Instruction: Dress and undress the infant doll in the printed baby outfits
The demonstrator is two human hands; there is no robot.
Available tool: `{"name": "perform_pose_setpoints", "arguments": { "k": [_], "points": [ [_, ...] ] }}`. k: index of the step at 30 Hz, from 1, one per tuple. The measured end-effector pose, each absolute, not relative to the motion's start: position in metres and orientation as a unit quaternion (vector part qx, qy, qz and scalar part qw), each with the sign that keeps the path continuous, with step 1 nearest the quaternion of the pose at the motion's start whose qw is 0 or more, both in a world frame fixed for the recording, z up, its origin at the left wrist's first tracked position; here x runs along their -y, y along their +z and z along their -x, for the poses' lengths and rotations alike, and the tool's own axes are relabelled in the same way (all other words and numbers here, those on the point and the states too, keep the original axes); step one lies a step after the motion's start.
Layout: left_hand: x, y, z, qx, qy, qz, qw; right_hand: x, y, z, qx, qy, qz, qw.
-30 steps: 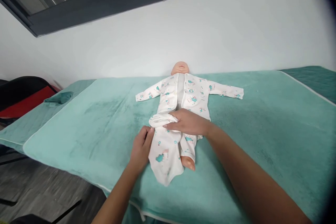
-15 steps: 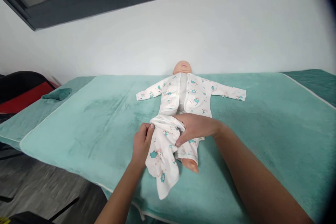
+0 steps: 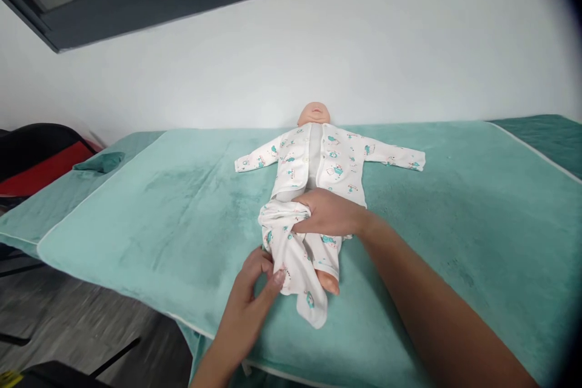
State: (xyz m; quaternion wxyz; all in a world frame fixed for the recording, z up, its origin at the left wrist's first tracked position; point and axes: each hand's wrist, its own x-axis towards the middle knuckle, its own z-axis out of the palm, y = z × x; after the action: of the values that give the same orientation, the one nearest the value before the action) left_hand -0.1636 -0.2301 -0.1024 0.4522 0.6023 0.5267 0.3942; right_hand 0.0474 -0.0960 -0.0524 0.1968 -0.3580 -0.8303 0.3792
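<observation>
A baby doll [image 3: 314, 114] lies on its back, wearing a white patterned jacket [image 3: 348, 160] that is unfastened over a pale undershirt. White patterned baby trousers [image 3: 293, 260] are on its lower body. One foot [image 3: 328, 282] pokes out of the leg on the right; the other trouser leg hangs loose and bunched, its foot hidden. My right hand [image 3: 330, 212] grips the bunched waistband, with its fingertips partly tucked into the cloth. Lower down, my left hand [image 3: 252, 297] has its thumb and fingers closed on the outer side of the loose trouser leg.
A green plush cover [image 3: 150, 212] spreads over the table under the doll. Behind it rises a white wall [image 3: 386, 54] with a dark window frame [image 3: 159, 9]. A black and red chair [image 3: 45, 157] stands at the left.
My left hand has moved down from near the waistband to the lower trouser leg. The loose leg's end has swung right and up. My right hand has shifted slightly left along the waist.
</observation>
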Motion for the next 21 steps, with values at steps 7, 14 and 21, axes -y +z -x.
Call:
{"name": "perform_pose_setpoints", "arguments": {
  "k": [7, 14, 21],
  "points": [
    [0.201, -0.103, 0.174, -0.550, 0.406, -0.651, 0.329, 0.096, -0.052, -0.048, 0.830, 0.380, 0.355, 0.202],
    [0.193, -0.104, 0.186, -0.623, 0.395, -0.581, 0.344, 0.094, -0.049, -0.052, 0.847, 0.377, 0.333, 0.174],
    [0.233, -0.084, 0.161, -0.663, 0.414, -0.479, 0.399, 0.093, -0.050, -0.053, 0.807, 0.454, 0.301, 0.227]
  ]
}}
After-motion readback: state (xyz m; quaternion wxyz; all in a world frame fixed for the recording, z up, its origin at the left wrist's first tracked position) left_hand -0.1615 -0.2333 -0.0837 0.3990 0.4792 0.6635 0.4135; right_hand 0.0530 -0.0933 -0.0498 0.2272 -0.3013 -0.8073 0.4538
